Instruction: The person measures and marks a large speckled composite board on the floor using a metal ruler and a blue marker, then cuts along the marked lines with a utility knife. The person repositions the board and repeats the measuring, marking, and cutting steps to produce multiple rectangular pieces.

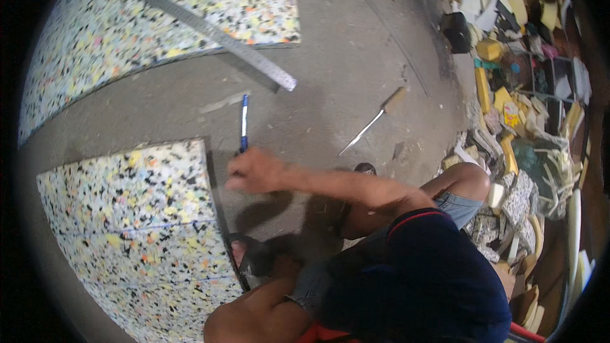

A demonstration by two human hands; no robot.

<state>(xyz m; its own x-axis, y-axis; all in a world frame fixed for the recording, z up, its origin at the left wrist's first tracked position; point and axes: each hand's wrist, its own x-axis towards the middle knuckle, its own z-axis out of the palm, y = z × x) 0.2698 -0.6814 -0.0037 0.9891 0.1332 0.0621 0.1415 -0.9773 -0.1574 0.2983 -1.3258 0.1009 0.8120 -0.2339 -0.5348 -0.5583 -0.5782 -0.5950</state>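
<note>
Hovering above the grey floor (343, 82), the person's right hand (260, 171) has its fingers curled inward, mostly folded, with some blur about the fingertips. Its far edge meets the near end of a slim blue-and-white pen (244, 117), which points away toward the far side; whether the fingers grip that end or merely pass over it, I cannot tell. The left hand is out of view.

Just left of the right hand, on the near left, lies a speckled rebonded-foam sheet (146, 197) in white, yellow, black and orange flecks, crossed by two blue lines (171, 223). A larger foam sheet (159, 41) of the same speckle lies at the far left. Slanting over it is a long metal ruler (210, 32), whose nearer end juts past the foam edge over the floor, a little beyond the pen.

Right of the pen, well apart from it, a knife (384, 110) with a wooden handle and narrow blade lies on the floor, blade toward the near left. Along the right side spreads a heap of foam scraps (502, 98), yellow, white and speckled.

The person crouches at the near right in a dark shirt (438, 273) and denim shorts (460, 205).
</note>
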